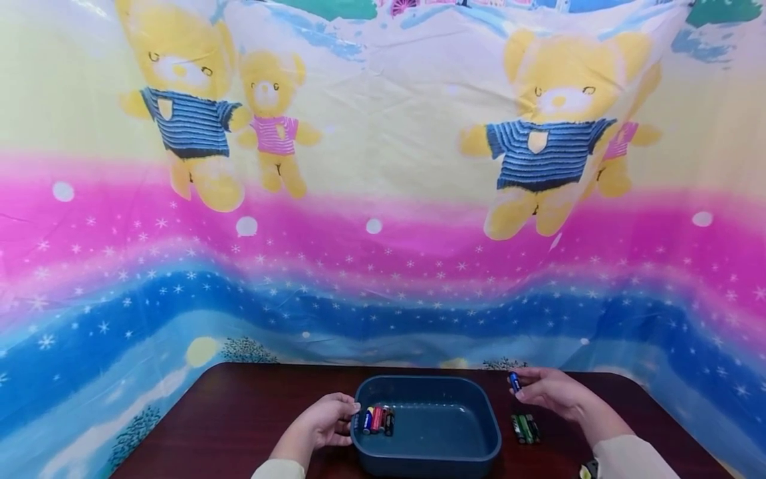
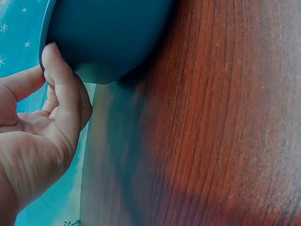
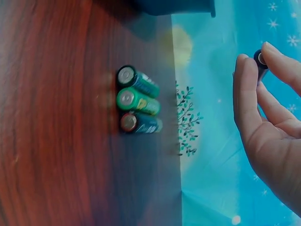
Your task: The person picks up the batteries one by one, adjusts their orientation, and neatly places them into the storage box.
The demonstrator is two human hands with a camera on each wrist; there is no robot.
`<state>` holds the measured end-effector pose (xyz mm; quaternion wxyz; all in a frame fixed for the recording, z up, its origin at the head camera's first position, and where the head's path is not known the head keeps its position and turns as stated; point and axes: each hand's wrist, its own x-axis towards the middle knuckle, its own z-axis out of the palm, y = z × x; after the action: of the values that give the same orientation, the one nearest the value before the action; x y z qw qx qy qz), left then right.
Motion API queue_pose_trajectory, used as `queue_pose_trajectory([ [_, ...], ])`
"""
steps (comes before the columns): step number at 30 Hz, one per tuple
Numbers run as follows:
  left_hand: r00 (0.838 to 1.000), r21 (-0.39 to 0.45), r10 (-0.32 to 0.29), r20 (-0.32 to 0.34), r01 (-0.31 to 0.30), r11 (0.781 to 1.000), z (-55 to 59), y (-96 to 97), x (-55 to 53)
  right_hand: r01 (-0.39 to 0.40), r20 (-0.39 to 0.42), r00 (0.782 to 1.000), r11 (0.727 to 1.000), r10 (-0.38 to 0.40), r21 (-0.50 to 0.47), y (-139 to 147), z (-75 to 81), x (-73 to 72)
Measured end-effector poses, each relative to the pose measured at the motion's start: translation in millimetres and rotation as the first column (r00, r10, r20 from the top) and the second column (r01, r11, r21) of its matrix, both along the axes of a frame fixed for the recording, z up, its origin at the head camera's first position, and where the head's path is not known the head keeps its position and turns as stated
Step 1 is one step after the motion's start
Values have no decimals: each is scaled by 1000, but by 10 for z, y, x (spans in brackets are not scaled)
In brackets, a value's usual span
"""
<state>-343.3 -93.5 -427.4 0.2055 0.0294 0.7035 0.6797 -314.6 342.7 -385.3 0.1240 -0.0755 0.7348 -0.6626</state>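
- Table (image 1: 227, 412), dark wood: smooth-looking, so a dropped battery could roll off.
- Bin (image 1: 443, 429), blue, on the table: could slide or tip if pulled unevenly.
- Right hand (image 1: 553, 392): fingertips pinching one blue battery (image 1: 514, 382).
- Left hand (image 1: 328, 419): thumb and fingers gripping the bin's left rim; a sharp tug would cause that tipping.
- Battery cluster (image 1: 378, 420), inside the bin's left end: might scatter under such a tilt.
- Three green batteries (image 1: 526, 429), side by side, right of the bin: a knock could part them.
- Blue battery, single, held above the table: a loose pinch might drop it.
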Motion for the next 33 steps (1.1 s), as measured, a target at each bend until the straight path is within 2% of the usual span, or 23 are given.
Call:
queue_pose_trajectory([
  [7, 1000, 5, 0, 2, 0, 1000, 11, -3, 0, -26, -11, 1000, 999, 26, 22, -80, 78, -35],
  [14, 999, 3, 9, 39, -9, 1000, 52, 1, -4, -39, -15, 999, 999, 39, 27, -124, 124, -65],
  [19, 999, -12, 26, 24, -25, 1000, 35, 1, 6, -35, -29, 999, 998, 37, 44, -182, 154, -86],
  [33, 999, -9, 24, 23, -23, 1000, 33, -1, 3, -67, -28, 997, 997, 68, 37, -371, 209, -131],
])
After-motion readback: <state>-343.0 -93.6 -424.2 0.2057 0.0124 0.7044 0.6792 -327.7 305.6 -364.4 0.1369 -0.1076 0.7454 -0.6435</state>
